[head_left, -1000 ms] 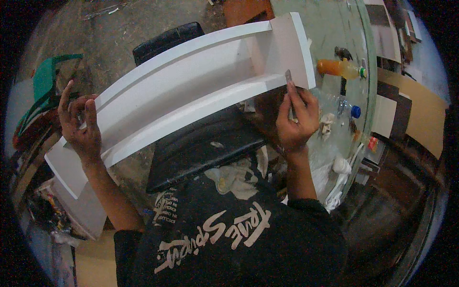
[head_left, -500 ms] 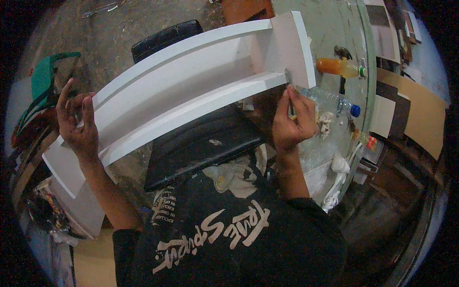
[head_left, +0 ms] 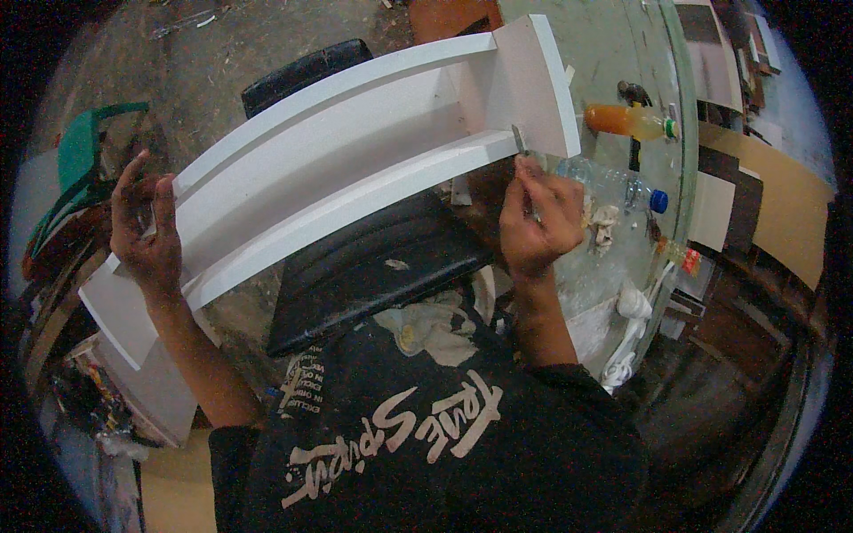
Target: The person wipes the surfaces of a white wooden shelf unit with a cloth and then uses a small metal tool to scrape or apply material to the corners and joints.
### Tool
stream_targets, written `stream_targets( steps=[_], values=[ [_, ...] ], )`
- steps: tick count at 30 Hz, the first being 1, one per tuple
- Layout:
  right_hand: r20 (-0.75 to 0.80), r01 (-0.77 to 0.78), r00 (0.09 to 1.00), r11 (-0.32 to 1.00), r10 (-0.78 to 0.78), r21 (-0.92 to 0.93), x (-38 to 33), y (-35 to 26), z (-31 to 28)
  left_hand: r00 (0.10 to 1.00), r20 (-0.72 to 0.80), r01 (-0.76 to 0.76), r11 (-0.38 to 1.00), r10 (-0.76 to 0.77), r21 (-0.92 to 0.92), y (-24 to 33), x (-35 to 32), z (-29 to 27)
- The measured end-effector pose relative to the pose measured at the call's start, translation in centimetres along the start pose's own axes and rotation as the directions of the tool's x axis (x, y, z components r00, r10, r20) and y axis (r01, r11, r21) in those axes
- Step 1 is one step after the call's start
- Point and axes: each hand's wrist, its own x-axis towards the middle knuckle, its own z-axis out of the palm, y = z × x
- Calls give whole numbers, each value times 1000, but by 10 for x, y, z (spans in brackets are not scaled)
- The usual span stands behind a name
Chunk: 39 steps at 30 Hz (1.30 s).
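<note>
A long white box-like furniture piece [head_left: 329, 142] lies slanted in front of me, with raised rails along its sides and a cross board [head_left: 538, 89] at its right end. My left hand [head_left: 147, 226] grips it by the left end, one finger sticking up and the others bent at the edge. In a pinch, my right hand [head_left: 542, 218] holds a thin metal blade [head_left: 519, 139]. The blade's tip is at the corner where the near rail meets the cross board. Its lower part is hidden in my fingers.
Beneath the piece is a black padded seat [head_left: 382, 266]; another black pad [head_left: 306, 75] shows behind it. On the greenish table [head_left: 613, 35] at right are an orange-filled bottle [head_left: 626, 122], a clear bottle with a blue cap [head_left: 657, 202] and crumpled scraps. A green chair [head_left: 80, 151] stands far left.
My right hand has shifted slightly left, and more of the blade shows above its fingers. The right end of the white piece has moved a little up and left. My left hand keeps its hold.
</note>
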Motion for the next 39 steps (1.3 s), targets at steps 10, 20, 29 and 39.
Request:
stream_targets(
  steps=[10, 20, 29, 39],
  values=[
    [27, 41, 999, 987, -37, -154, 4, 0, -5, 1000, 3, -8, 1000, 8, -12, 1, 1, 2],
    [45, 44, 998, 988, -38, -147, -3, 1, 4, 991, 105, 84, 996, -87, 33, -8, -4, -7],
    [19, -5, 1000, 986, 8, -164, 0, -3, 8, 994, 89, 55, 998, -57, 28, -4, -2, -4],
    [-132, 57, 988, 981, -82, -188, 4, -1, 5, 999, 19, -41, 998, 40, 44, -3, 0, -1]
  ],
)
